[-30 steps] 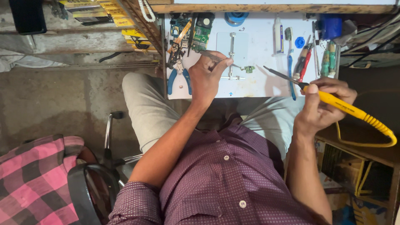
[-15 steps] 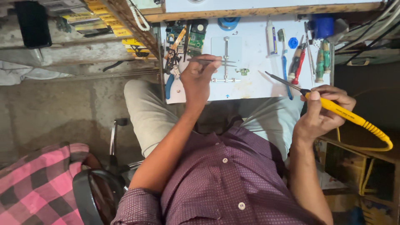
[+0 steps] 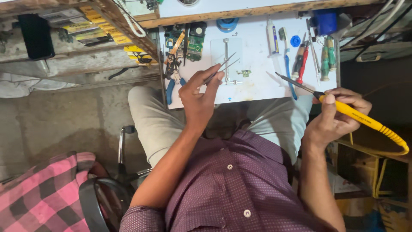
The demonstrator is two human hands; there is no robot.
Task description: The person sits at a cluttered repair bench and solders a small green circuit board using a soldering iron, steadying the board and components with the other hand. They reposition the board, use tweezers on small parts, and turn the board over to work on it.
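Note:
My left hand (image 3: 198, 93) grips thin metal tweezers (image 3: 223, 68) whose tips point at a metal board holder (image 3: 226, 60) on the white work mat (image 3: 253, 81). A small green circuit piece (image 3: 245, 73) lies just right of the holder. My right hand (image 3: 337, 117) holds a yellow soldering iron (image 3: 356, 115) by its handle; its dark tip (image 3: 285, 80) hovers over the mat's right part, apart from the circuit piece. The yellow cord loops off to the right.
Blue-handled pliers (image 3: 172, 81), circuit boards (image 3: 195, 41), a syringe tube (image 3: 272, 36), screwdrivers (image 3: 300, 60) and a blue tape roll (image 3: 227, 23) crowd the mat. A cluttered shelf (image 3: 98, 30) stands at left. A pink checked cloth (image 3: 38, 193) and a chair (image 3: 103, 202) sit lower left.
My left hand with the tweezers has drawn slightly back from the holder. The right hand and soldering iron stay in about the same place; the view has shifted a little.

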